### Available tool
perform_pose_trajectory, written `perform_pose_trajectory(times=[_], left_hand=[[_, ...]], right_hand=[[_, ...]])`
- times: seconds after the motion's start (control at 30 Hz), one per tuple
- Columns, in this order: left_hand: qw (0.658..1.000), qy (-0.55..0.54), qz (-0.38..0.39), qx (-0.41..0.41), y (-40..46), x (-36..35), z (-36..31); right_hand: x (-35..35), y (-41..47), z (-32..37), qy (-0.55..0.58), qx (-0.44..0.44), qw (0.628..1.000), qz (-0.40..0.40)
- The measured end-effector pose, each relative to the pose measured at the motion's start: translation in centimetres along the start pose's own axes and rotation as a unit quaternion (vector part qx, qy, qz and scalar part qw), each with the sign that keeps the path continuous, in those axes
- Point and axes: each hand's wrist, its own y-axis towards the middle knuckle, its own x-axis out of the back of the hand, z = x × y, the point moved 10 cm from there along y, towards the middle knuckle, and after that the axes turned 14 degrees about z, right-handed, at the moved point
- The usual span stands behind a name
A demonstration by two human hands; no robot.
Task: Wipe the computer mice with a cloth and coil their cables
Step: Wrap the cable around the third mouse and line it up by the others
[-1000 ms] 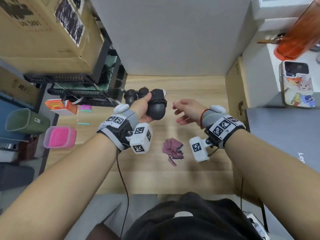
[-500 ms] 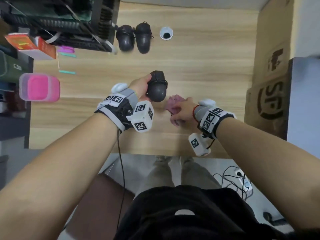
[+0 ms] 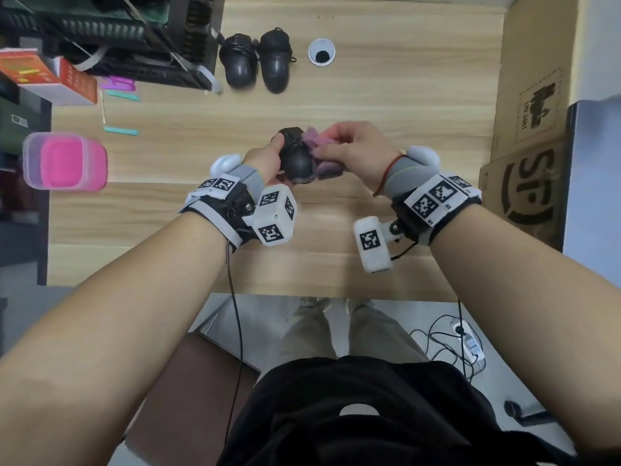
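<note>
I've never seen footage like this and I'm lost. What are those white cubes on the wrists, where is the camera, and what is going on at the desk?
There is no robot here: a person works with bare hands, filmed by a wide-angle camera on their head looking down. The patterned cubes are strapped to the wrists; likely tracking markers. The left hand holds a black computer mouse, and the right hand presses a purple cloth against it. Farther back on the wooden desk lie two more black mice beside a round cable hole. A pink-lidded box sits at the left edge.
</note>
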Motion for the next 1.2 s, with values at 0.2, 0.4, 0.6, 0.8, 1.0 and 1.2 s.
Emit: perform_pose_trajectory(times=[0.2,0.4,0.6,0.8,1.0,1.2], left_hand=[[0.995,0.1,0.016,-0.014,-0.4,-0.3,-1.2],[1.0,-0.016,0.011,-0.004,-0.9,-1.4,-0.5],[0.999,0.044,0.019,-0.012,-0.8,-1.4,-1.5],[0.999,-0.045,0.002,0.02,-1.2,-1.5,-0.8],[0.993,-0.104,0.038,0.036,-1.7,-1.9,-0.8],[0.994,-0.093,0.051,0.003,-2.1,-3.6,-1.1]], right_hand=[[-2.5,-0.7,1.4,-0.157,0.027,0.986,0.052],[2.0,-1.0,0.7,-0.116,-0.001,0.989,-0.088],[-0.2,-0.7,1.7,-0.206,0.019,0.978,-0.02],[1.4,-1.2,2.0,-0.108,0.038,0.992,-0.047],[0.2,-1.4,1.9,-0.071,0.05,0.996,0.009],[2.1,-1.1,2.2,-0.05,0.056,0.997,-0.022]])
